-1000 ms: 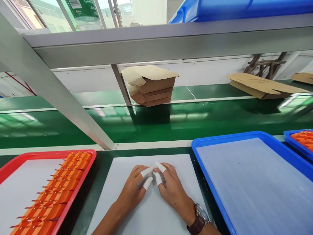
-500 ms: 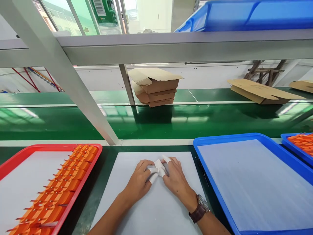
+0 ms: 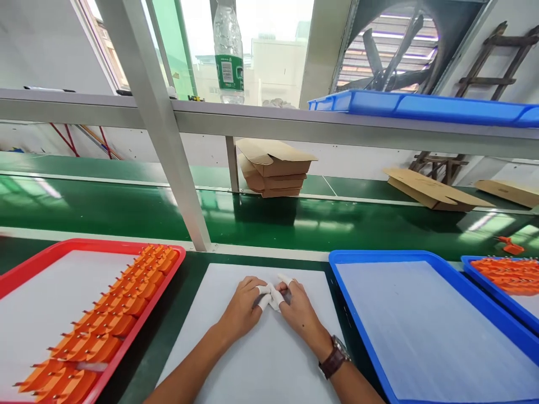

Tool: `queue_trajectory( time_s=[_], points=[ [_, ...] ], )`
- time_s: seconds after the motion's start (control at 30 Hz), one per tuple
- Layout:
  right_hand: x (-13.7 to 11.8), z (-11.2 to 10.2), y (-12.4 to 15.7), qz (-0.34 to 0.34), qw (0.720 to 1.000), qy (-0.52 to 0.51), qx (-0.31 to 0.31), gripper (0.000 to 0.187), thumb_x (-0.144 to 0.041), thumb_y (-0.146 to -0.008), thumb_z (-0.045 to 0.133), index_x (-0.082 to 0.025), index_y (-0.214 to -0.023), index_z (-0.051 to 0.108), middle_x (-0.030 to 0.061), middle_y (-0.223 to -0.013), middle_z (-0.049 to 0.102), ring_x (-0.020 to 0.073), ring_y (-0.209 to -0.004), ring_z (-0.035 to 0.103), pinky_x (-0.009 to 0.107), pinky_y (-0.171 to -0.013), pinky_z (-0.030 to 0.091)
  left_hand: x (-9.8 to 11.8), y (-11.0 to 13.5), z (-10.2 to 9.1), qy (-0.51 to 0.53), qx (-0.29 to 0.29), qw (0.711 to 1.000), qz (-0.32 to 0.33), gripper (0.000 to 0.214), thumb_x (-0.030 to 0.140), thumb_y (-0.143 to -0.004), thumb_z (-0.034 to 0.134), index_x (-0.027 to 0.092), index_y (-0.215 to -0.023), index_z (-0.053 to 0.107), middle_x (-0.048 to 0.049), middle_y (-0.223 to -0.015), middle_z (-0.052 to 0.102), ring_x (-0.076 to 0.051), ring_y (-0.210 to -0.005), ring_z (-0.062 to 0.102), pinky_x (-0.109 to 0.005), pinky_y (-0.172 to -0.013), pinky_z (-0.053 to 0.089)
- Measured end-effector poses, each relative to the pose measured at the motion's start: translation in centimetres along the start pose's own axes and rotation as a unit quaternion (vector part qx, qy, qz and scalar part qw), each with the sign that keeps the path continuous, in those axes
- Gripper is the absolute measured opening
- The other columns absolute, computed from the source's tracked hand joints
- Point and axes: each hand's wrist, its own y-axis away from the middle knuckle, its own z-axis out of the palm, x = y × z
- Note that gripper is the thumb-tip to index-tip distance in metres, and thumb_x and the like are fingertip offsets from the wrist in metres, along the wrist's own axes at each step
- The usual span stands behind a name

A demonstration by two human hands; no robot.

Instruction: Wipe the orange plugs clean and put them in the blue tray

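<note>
My left hand [image 3: 242, 308] and my right hand [image 3: 301, 314] rest on a white mat [image 3: 261, 365], their fingertips pressed together. White finger cots cover several fingertips on both hands. A small dark grey piece [image 3: 287, 295] shows between the fingers and is mostly hidden. My right wrist bears a brown-strapped watch [image 3: 334, 359]. A red tray [image 3: 84, 244] lies left of the mat, with rows of orange parts [image 3: 122, 314] on its white liner. To the right sits a blue tray [image 3: 379, 255] with a bare white liner.
A second blue tray [image 3: 467, 261] at the far right holds orange parts [image 3: 505, 272]. Behind the mat runs a green conveyor belt [image 3: 126, 210], with stacked cardboard boxes [image 3: 273, 171] and flat cardboard [image 3: 429, 188] beyond. A slanted metal post [image 3: 168, 146] rises to a shelf carrying a bottle [image 3: 229, 53].
The camera has tilted upward, so the shelf, bottle and fan now show. My hands stay together on the mat, fingertips drawn a little tighter.
</note>
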Motion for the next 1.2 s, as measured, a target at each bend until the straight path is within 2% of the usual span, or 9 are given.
queue_trajectory(
  time_s=[0.13,0.23,0.4,0.53,0.67,0.77,0.9,1.03,1.2],
  points=[
    [0.5,0.1,-0.2,-0.018,0.999,-0.015,0.032,0.029,-0.012,-0.075,0.052,-0.021,-0.101,0.064,0.0036,-0.087,0.065,0.0214,-0.083,0.061,0.036,-0.078,0.054,-0.3,0.0,0.1,0.023,0.004,1.0,-0.017,0.035,0.002,-0.082,0.048,0.024,-0.105,0.063,-0.0049,-0.103,0.067,-0.023,-0.099,0.057,-0.043,-0.086,0.05],
    [0.9,0.0,-0.4,-0.038,0.997,-0.011,0.064,0.04,-0.01,-0.073,0.051,-0.021,-0.11,0.061,0.0032,-0.086,0.063,0.0209,-0.08,0.059,0.036,-0.076,0.054,-0.4,0.1,0.2,0.011,0.002,1.0,-0.027,0.035,0.002,-0.081,0.049,0.025,-0.103,0.064,-0.004,-0.098,0.067,-0.023,-0.096,0.058,-0.041,-0.082,0.05],
    [1.1,-0.2,-0.4,-0.059,0.996,0.032,0.056,0.053,-0.003,-0.062,0.046,-0.02,-0.111,0.06,0.0052,-0.091,0.062,0.0234,-0.086,0.058,0.039,-0.079,0.053,-0.2,0.2,0.3,-0.023,0.006,1.0,-0.015,0.031,0.002,-0.079,0.049,0.023,-0.098,0.063,-0.0057,-0.099,0.065,-0.024,-0.095,0.058,-0.042,-0.081,0.052],
    [1.0,-0.3,-0.2,-0.087,0.992,0.044,0.078,0.061,0.0,-0.063,0.045,-0.02,-0.119,0.057,0.0088,-0.112,0.061,0.0246,-0.103,0.056,0.042,-0.09,0.05,-0.4,0.2,0.3,-0.03,0.055,0.998,-0.003,0.023,0.001,-0.076,0.049,0.021,-0.084,0.059,-0.0082,-0.109,0.062,-0.025,-0.103,0.058,-0.042,-0.083,0.054],
    [0.2,-0.7,-0.1,-0.145,0.985,0.049,0.082,0.057,0.001,-0.07,0.045,-0.022,-0.121,0.054,0.008,-0.111,0.061,0.0241,-0.103,0.055,0.042,-0.089,0.05,-0.5,0.1,0.2,-0.02,0.098,0.995,-0.005,0.026,-0.001,-0.075,0.047,0.021,-0.084,0.057,-0.0072,-0.105,0.063,-0.023,-0.098,0.059,-0.04,-0.08,0.054],
    [-0.5,-0.8,0.0,-0.168,0.983,0.067,0.04,0.057,-0.001,-0.074,0.048,-0.023,-0.126,0.05,0.0078,-0.108,0.062,0.025,-0.101,0.055,0.042,-0.086,0.051,-0.5,0.1,0.2,-0.023,0.084,0.996,-0.007,0.036,-0.004,-0.071,0.045,0.022,-0.093,0.058,-0.0061,-0.102,0.063,-0.022,-0.095,0.058,-0.039,-0.08,0.054],
    [-0.4,-0.6,0.2,-0.144,0.985,0.1,0.003,0.057,-0.004,-0.075,0.052,-0.02,-0.129,0.048,0.0102,-0.113,0.06,0.0278,-0.105,0.053,0.047,-0.089,0.05,-0.6,0.4,0.4,-0.052,0.037,0.998,-0.014,0.032,-0.003,-0.071,0.051,0.022,-0.089,0.059,-0.0066,-0.109,0.062,-0.025,-0.103,0.057,-0.043,-0.084,0.054],
    [0.3,-0.2,0.2,-0.112,0.989,0.099,0.016,0.059,0.0,-0.071,0.049,-0.018,-0.127,0.05,0.0107,-0.115,0.059,0.0276,-0.108,0.053,0.047,-0.093,0.05,-0.7,0.6,0.6,-0.08,0.006,0.997,-0.018,0.018,0.007,-0.08,0.058,0.021,-0.09,0.06,-0.0085,-0.118,0.06,-0.028,-0.11,0.055,-0.048,-0.087,0.053],
    [0.4,-0.4,0.1,-0.106,0.988,0.103,0.043,0.058,0.002,-0.072,0.044,-0.019,-0.125,0.052,0.0115,-0.113,0.06,0.028,-0.11,0.054,0.047,-0.094,0.051,-0.5,0.4,0.4,-0.071,0.021,0.997,-0.018,0.007,0.014,-0.087,0.056,0.02,-0.089,0.059,-0.0091,-0.116,0.061,-0.027,-0.109,0.055,-0.048,-0.088,0.053]
  ],
)
